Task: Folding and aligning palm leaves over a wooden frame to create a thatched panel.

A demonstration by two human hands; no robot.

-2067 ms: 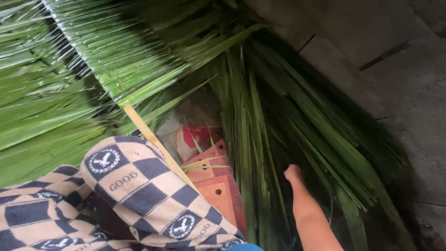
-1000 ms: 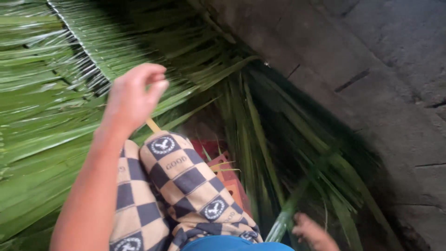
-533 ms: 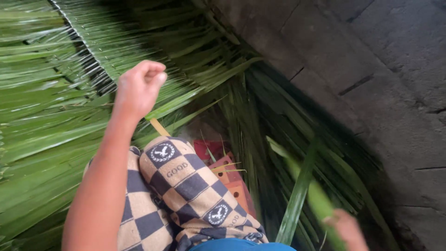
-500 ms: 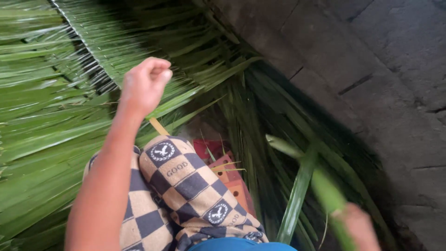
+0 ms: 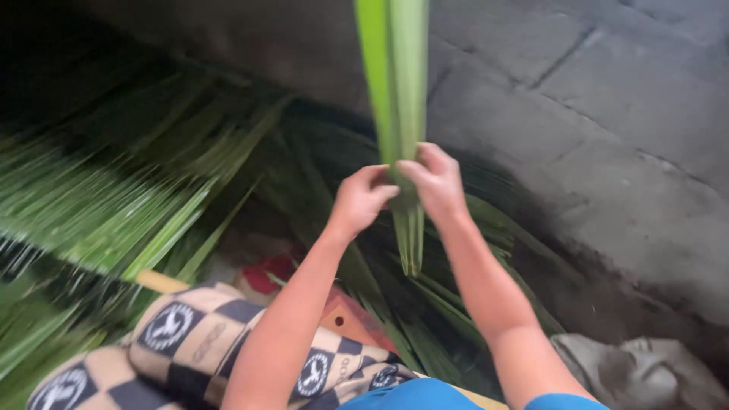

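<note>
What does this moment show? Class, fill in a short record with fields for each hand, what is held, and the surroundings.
Left hand: left hand grips the long green leaf strip from its left side
Right hand: right hand grips the same strip from its right side
Held thing: strip hangs upright, lower tip below the hands
Lap: checkered cloth
Around: heaped green palm leaves; grey stone wall
</note>
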